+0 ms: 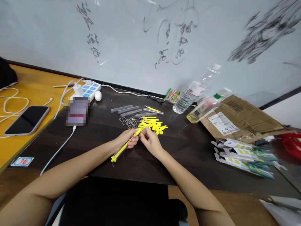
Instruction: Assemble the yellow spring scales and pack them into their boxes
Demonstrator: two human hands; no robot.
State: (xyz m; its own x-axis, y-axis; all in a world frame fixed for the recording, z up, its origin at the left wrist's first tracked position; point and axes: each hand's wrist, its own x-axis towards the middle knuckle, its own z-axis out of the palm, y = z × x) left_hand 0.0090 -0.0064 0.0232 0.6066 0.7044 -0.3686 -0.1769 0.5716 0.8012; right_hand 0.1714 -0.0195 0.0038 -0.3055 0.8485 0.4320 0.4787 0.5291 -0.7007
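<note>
The left hand (127, 137) is gripping the yellow stick (122, 148), slanting toward the desk's (145, 172) near edge, the right hand (152, 144) pinching its far end.

Cannot make out pixelated device (77, 111): screen content obscured. Cannot see gripped stretch of yellow rod (122, 149), covered by left hand (129, 138); cannot resolve exact contact between rod and right hand (152, 142), fingertips partly hidden. Cannot count yellow parts (156, 125), overlapping and small. Cannot read fine print on carton label (224, 123). Noted as blurred: red item (291, 146), printed packets (249, 157). Noted as cut off: black object (7, 73) at left edge, whiteboard (131, 40) at top, both forearms at bottom.
</note>
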